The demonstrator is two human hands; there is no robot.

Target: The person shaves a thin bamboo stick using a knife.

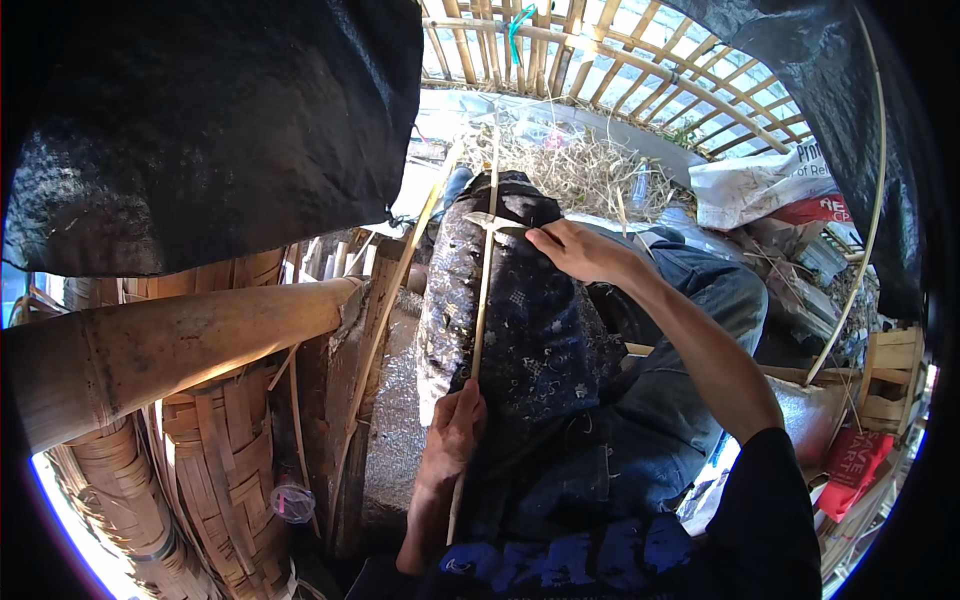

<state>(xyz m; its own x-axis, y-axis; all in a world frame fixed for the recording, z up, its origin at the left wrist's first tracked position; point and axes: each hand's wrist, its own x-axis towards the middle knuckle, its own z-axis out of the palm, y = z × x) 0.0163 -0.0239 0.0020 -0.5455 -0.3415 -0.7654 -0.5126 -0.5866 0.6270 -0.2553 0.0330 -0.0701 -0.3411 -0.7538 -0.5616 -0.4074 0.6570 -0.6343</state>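
A long thin bamboo strip [485,300] runs lengthwise over a dark, stained cloth [540,320] spread on my lap. My left hand [456,430] is closed round the strip at its nearer part, and the tail end passes below the hand toward my shirt. Farther up, my right hand [580,252] grips a knife, its handle hidden by the fingers. The knife's pale, pointed blade [492,222] lies across the strip, tip to the left. Small pale shavings and flecks dot the cloth.
A thick bamboo pole [200,345] juts in from the left above woven bamboo baskets [215,470]. Black sheeting [220,130] hangs at upper left. Beyond my knees lies a heap of shavings [590,170] before a slatted bamboo fence [640,55]. Sacks [760,185] lie at right.
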